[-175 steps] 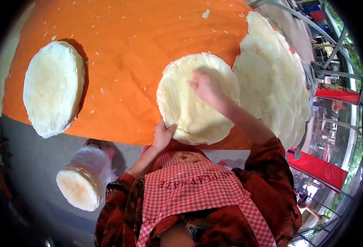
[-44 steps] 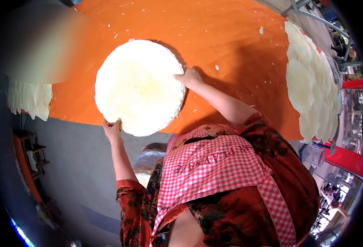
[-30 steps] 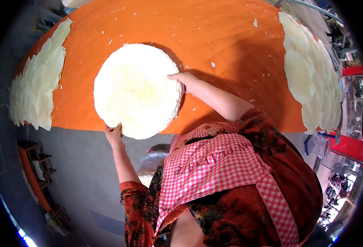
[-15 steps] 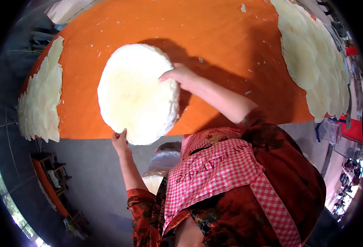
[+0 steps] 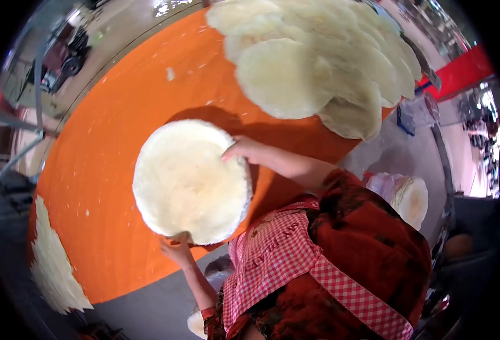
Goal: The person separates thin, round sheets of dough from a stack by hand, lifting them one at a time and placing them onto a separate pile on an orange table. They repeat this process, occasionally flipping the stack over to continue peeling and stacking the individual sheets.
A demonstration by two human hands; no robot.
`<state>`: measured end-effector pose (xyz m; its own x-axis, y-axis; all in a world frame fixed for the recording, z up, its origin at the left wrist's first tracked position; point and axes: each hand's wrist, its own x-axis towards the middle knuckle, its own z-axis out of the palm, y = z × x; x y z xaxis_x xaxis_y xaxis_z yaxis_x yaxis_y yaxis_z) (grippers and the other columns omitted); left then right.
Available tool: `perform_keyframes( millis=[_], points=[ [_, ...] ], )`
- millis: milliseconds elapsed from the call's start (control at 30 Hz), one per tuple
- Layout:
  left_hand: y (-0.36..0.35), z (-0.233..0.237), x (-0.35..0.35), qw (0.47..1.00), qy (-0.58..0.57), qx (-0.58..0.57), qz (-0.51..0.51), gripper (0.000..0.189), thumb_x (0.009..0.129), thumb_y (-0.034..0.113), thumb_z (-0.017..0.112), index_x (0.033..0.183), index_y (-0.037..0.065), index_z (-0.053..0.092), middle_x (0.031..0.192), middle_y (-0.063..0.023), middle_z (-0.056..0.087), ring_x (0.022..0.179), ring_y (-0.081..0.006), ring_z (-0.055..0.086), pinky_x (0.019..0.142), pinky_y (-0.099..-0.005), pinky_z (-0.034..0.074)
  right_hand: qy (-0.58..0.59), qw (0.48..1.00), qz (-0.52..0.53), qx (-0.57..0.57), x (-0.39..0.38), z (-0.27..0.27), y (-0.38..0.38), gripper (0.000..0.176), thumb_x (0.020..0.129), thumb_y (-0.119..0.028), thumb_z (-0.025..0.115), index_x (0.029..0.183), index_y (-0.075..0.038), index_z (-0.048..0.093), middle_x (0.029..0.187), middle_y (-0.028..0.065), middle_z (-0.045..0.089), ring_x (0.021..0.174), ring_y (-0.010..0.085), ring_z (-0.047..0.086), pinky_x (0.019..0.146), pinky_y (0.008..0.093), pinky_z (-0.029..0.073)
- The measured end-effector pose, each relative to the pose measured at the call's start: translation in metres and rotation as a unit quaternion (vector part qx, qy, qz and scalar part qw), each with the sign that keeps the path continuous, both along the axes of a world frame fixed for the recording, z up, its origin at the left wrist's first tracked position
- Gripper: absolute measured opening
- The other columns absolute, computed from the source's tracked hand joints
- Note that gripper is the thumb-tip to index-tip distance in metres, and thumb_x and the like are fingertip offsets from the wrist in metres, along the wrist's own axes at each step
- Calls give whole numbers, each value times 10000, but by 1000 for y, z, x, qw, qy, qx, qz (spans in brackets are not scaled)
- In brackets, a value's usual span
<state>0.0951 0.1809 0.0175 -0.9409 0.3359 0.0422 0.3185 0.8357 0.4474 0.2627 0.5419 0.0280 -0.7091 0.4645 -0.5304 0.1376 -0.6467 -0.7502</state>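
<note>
Between my hands is a thick stack of thin, round, pale flatbreads (image 5: 190, 181), held over the orange tabletop (image 5: 108, 226) near its front edge. My left hand (image 5: 177, 250) grips the lower rim, thumb on top and fingers below. On the upper right rim, my right hand (image 5: 247, 150) is closed round the edge, its thumb lying on the top sheet. The undersides of both hands' grip are hidden by the stack.
Overlapping flatbreads (image 5: 295, 73) cover the table's far right; more pale sheets (image 5: 57, 263) lie at its left end. Small crumbs dot the orange surface. Beside my right side stands a plastic-wrapped stack (image 5: 411, 201). A red object (image 5: 465, 73) is at the right.
My view has turned to the right, bringing the spread flatbreads further into the middle. The stack is still in both hands and sits a little lower in view.
</note>
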Motion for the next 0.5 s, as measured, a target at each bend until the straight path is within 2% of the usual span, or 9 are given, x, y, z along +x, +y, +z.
perform_keyframes(
  millis=[67, 100, 133, 200, 233, 267, 333, 467, 500],
  points=[
    [42, 53, 34, 996, 71, 33, -40, 745, 754, 129, 751, 1387, 33, 370, 1385, -288, 343, 1262, -442, 367, 965, -502, 406, 1, 1000, -2, -12, 12, -17, 5, 604, 600, -21, 794, 1151, 76, 569, 1087, 186, 647, 1011, 290, 620, 909, 379, 489],
    [60, 68, 49, 991, 72, 60, -95, 716, 831, 210, 677, 1435, 65, 322, 1452, -262, 291, 1332, -429, 306, 1035, -523, 345, -24, 1000, -8, 12, 15, -18, 6, 595, 600, -30, 793, 1145, 70, 576, 1083, 177, 648, 1016, 276, 614, 909, 366, 481],
    [73, 66, 62, 986, 60, 12, -156, 703, 856, 255, 639, 1447, 72, 306, 1474, -247, 265, 1351, -421, 278, 1050, -538, 313, -31, 999, 8, 23, 7, -45, 10, 588, 602, -40, 788, 1141, 63, 580, 1068, 170, 649, 1006, 270, 615, 906, 361, 479],
    [94, 56, 87, 958, 39, -88, -270, 685, 906, 344, 563, 1469, 85, 273, 1516, -217, 215, 1391, -407, 222, 1078, -569, 250, -34, 999, 19, 23, 9, -32, 10, 570, 609, -71, 780, 1128, 59, 584, 1037, 170, 648, 987, 276, 618, 888, 366, 482],
    [109, 51, 110, 910, 11, -302, -284, 696, 944, 489, 416, 1492, 102, 230, 1549, -186, 159, 1429, -374, 144, 1092, -608, 158, -40, 998, 21, 34, 10, -28, 9, 569, 609, -85, 784, 1123, 56, 585, 1033, 172, 648, 979, 282, 619, 875, 367, 486],
    [99, 24, 118, 918, 91, -259, -286, 722, 944, 549, 363, 1497, 108, 218, 1552, -188, 147, 1435, -367, 125, 1089, -614, 139, -47, 998, 21, 47, 10, -25, 10, 569, 609, -98, 789, 1118, 53, 587, 1029, 174, 648, 971, 288, 621, 862, 368, 491],
    [102, 22, 120, 925, 80, -248, -277, 728, 948, 572, 322, 1499, 110, 211, 1557, -185, 131, 1439, -366, 100, 1094, -606, 120, -84, 991, 54, 84, 10, -24, 15, 580, 608, -133, 801, 1115, 53, 588, 1031, 180, 645, 975, 293, 622, 849, 374, 494],
    [97, 20, 118, 931, 73, -216, -284, 722, 943, 561, 358, 1496, 116, 231, 1557, -184, 133, 1439, -367, 97, 1102, -595, 102, -153, 904, 157, 367, 66, 0, 52, 353, 706, -224, 754, 971, -32, 621, 898, 85, 649, 832, 193, 618, 738, 326, 493],
    [98, 17, 118, 929, 83, -237, -272, 732, 931, 563, 385, 1495, 119, 239, 1558, -176, 139, 1441, -359, 101, 1106, -589, 103, -122, 910, 55, 392, 89, -21, 69, 293, 713, -241, 738, 905, -51, 624, 840, 73, 642, 802, 204, 619, 707, 343, 487]
  ],
)
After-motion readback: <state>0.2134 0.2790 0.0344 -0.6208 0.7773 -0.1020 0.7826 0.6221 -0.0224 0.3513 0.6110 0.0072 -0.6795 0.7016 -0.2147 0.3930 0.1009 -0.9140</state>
